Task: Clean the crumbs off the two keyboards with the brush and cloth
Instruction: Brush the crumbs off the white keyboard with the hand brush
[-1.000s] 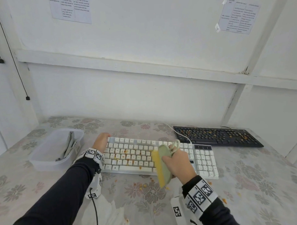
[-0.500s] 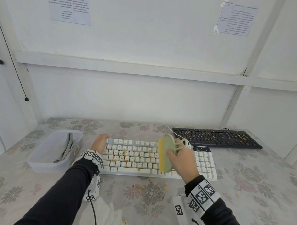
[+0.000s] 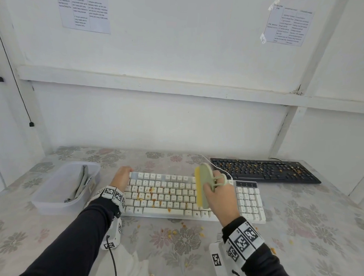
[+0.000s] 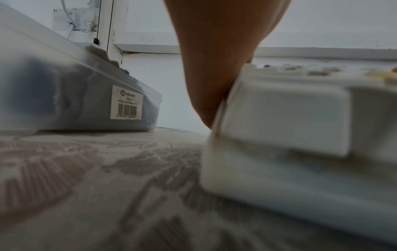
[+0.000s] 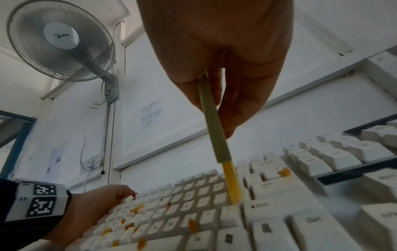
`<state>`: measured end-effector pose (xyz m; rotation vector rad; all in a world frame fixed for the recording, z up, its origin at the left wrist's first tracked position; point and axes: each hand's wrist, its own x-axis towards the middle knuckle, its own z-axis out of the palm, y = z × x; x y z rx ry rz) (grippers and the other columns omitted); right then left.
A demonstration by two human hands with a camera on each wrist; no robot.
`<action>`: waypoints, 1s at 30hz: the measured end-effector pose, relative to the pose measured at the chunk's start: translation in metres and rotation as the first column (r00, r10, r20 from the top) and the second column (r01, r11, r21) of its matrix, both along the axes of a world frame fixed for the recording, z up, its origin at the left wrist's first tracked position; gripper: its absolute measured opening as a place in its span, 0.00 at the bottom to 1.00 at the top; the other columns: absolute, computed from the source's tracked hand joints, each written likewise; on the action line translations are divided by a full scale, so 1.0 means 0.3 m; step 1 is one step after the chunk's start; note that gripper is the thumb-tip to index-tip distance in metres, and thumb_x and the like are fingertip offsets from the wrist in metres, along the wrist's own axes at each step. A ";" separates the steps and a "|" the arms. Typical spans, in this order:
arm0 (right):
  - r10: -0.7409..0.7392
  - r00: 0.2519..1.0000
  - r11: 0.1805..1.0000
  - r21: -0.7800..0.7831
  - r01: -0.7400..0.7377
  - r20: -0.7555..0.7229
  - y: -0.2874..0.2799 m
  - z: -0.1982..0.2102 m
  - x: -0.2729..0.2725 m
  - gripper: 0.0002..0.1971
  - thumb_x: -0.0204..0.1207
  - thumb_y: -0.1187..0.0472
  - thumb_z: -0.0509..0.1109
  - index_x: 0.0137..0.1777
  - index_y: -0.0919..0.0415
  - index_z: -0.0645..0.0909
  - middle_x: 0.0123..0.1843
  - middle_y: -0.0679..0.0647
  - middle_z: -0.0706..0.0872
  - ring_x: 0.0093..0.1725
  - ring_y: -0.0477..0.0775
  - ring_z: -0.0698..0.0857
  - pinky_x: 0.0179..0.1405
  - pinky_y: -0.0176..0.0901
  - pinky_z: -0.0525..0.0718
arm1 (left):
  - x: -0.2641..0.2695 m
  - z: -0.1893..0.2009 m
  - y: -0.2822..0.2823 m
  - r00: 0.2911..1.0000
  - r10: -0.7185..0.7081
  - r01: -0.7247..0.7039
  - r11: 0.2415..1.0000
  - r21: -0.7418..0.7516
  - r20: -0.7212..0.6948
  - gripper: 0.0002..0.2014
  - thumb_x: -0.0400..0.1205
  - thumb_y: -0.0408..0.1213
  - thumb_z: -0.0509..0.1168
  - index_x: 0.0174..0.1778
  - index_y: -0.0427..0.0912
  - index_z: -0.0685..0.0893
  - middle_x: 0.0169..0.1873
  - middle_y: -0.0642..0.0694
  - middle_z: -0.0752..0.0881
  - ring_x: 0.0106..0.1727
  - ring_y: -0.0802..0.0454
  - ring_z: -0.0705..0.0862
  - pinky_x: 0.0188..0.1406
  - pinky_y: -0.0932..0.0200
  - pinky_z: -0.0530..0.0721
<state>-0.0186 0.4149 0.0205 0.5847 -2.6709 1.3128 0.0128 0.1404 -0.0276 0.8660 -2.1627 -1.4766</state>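
Observation:
The white keyboard (image 3: 170,196) lies in front of me with orange crumbs among its keys. My right hand (image 3: 219,194) grips a green brush (image 3: 205,184) with yellow bristles, fingers through its loops. The bristles (image 5: 232,185) touch the keys in the middle-right of the white keyboard (image 5: 214,222). My left hand (image 3: 122,175) holds the keyboard's far left corner, its palm against the side (image 4: 214,68). The black keyboard (image 3: 264,171), strewn with crumbs, lies at the back right. A grey cloth (image 3: 81,181) sits in a clear plastic tub (image 3: 57,203) on the left.
Loose crumbs (image 3: 173,232) lie on the floral tablecloth just in front of the white keyboard. A crumpled white tissue (image 3: 131,266) lies near the front edge. The white keyboard's cable (image 3: 215,167) runs back toward the wall. A wall fan (image 5: 62,39) hangs up left.
My right hand has carried the brush from the keyboard's near edge back toward its far rows. The left hand has stayed on the keyboard's corner.

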 end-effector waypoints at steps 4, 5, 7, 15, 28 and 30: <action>0.006 0.998 0.995 0.100 -0.013 0.065 0.027 -0.023 -0.012 0.04 0.77 0.66 0.61 0.46 0.55 0.71 0.27 0.53 0.77 0.21 0.47 0.71 0.14 0.28 0.68 | -0.008 -0.009 -0.010 0.999 -0.009 0.008 1.000 0.029 0.033 0.13 0.87 0.35 0.48 0.48 0.36 0.78 0.64 0.34 0.74 0.58 0.49 0.70 0.63 0.53 0.67; -0.002 0.993 0.991 0.133 -0.014 0.121 0.034 -0.026 -0.010 0.01 0.76 0.65 0.61 0.44 0.59 0.74 0.27 0.54 0.76 0.22 0.49 0.71 0.18 0.32 0.70 | -0.009 -0.010 -0.011 0.999 -0.004 0.002 0.999 0.053 0.038 0.15 0.87 0.38 0.49 0.58 0.33 0.77 0.68 0.35 0.73 0.62 0.47 0.72 0.65 0.54 0.66; -0.013 0.976 0.990 0.141 -0.018 0.217 0.053 -0.031 -0.015 0.05 0.75 0.65 0.63 0.41 0.65 0.78 0.28 0.57 0.76 0.26 0.53 0.73 0.24 0.41 0.75 | -0.007 -0.012 -0.008 0.998 0.003 -0.007 0.997 0.080 0.056 0.20 0.87 0.42 0.50 0.70 0.33 0.71 0.72 0.37 0.72 0.71 0.44 0.71 0.70 0.53 0.65; -0.118 0.993 0.993 -0.017 0.119 0.019 0.103 0.011 -0.034 0.08 0.79 0.65 0.62 0.54 0.53 0.72 0.32 0.57 0.83 0.26 0.53 0.79 0.23 0.42 0.82 | -0.004 -0.016 -0.005 1.000 -0.001 -0.002 0.996 0.092 0.031 0.17 0.86 0.41 0.54 0.68 0.35 0.71 0.52 0.45 0.78 0.49 0.52 0.75 0.50 0.63 0.70; -0.167 0.986 0.986 -0.006 0.167 0.010 0.150 0.046 -0.049 0.06 0.78 0.66 0.62 0.50 0.55 0.71 0.29 0.53 0.78 0.24 0.49 0.75 0.19 0.32 0.74 | -0.011 -0.023 -0.016 1.000 0.007 -0.009 0.997 0.077 0.030 0.04 0.85 0.37 0.57 0.52 0.42 0.72 0.43 0.49 0.75 0.41 0.52 0.74 0.39 0.58 0.71; -0.148 0.988 0.987 0.063 0.146 0.033 0.154 0.034 -0.054 0.07 0.79 0.65 0.62 0.51 0.53 0.70 0.30 0.52 0.79 0.24 0.46 0.75 0.17 0.27 0.73 | -0.010 -0.021 -0.012 1.000 0.009 -0.010 0.998 0.065 0.024 0.04 0.85 0.38 0.56 0.52 0.42 0.72 0.38 0.52 0.74 0.36 0.57 0.72 0.36 0.60 0.71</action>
